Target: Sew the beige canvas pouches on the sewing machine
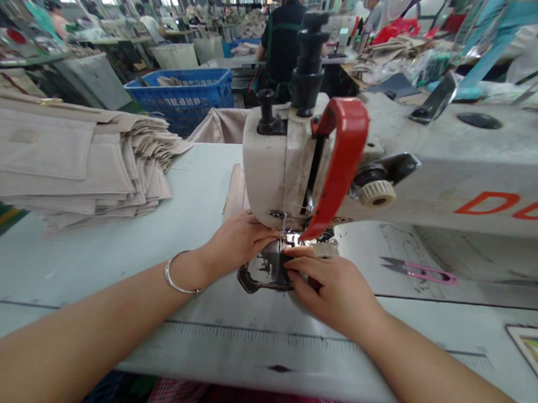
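Note:
A white sewing machine (429, 166) with a red guard (341, 163) stands on the pale table (94, 260). My left hand (236, 241), a silver bangle on its wrist, rests beside the needle with fingers pressed together on a beige fabric strip (234, 191) that runs back behind the machine head. My right hand (332, 286) lies over the dark needle plate (262, 272), fingers curled and pinched at the presser foot. What those fingers hold is hidden.
A tall stack of beige fabric pieces (71, 159) lies at the left. Pink-handled thread snips (419, 270) lie right of the needle. A blue basket (184, 93) and a person in dark clothes (283, 37) are behind the table.

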Demonstrator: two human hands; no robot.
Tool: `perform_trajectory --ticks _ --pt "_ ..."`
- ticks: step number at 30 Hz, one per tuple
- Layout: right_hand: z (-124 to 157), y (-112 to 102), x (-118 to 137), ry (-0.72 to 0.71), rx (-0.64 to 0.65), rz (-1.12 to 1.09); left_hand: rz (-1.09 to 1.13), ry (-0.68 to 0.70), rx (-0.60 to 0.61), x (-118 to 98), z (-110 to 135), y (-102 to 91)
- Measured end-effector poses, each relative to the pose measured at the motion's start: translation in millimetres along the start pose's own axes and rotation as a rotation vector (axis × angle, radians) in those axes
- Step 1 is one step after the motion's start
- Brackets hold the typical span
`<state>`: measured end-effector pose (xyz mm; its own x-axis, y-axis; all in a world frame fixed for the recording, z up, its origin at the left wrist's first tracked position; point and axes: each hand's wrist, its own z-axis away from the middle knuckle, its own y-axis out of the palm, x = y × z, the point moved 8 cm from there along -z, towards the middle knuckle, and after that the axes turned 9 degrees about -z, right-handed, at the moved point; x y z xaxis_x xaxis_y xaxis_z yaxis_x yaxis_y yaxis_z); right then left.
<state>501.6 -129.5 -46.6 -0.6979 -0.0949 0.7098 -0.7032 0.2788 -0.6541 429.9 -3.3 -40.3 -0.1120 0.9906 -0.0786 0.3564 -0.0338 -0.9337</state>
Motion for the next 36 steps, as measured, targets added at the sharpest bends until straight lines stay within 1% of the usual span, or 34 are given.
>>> perform_trajectory --ticks 3,5,8,10,12,14,18,22,24,28,36 --pt "0.9 -2.5 -2.4 0.018 -0.014 -0.032 0.007 -0.078 0.096 -9.4 0.4 -6.4" --pt "1.8 -3.7 -2.6 0.018 -0.015 -0.044 0.051 -0.124 0.161 -19.6 5.8 -12.3" --pt "2.2 -5.7 0.0 -0.001 0.004 -0.046 0.113 -0.079 0.199 -43.7 22.4 -23.3" --pt "2.0 -6.9 3.8 -0.035 0.036 -0.041 0.083 -0.041 0.223 -58.0 37.7 -27.2" --pt "2.5 -6.6 8.3 -0.083 0.092 -0.02 0.035 -0.034 0.238 -67.5 52.2 -28.4" --pt "3.9 -6.5 11.9 -0.127 0.133 0.021 0.016 -0.039 0.222 -73.8 61.7 -29.1" --pt "8.1 -6.6 16.8 -0.2 0.144 0.103 0.048 -0.038 0.161 -79.7 65.3 -28.6" --pt "11.6 -4.1 20.8 -0.249 0.135 0.163 0.069 0.063 0.104 -88.3 62.2 -28.6" --pt "12.4 -3.2 22.6 -0.264 0.126 0.175 0.075 0.092 0.08 -90.8 61.9 -29.4" --pt "13.1 -0.4 24.4 -0.282 0.141 0.155 0.107 0.066 0.052 -88.7 61.2 -31.4" --pt "11.0 -1.4 21.1 -0.258 0.099 0.171 0.128 0.042 0.063 -79.6 53.0 -28.7"
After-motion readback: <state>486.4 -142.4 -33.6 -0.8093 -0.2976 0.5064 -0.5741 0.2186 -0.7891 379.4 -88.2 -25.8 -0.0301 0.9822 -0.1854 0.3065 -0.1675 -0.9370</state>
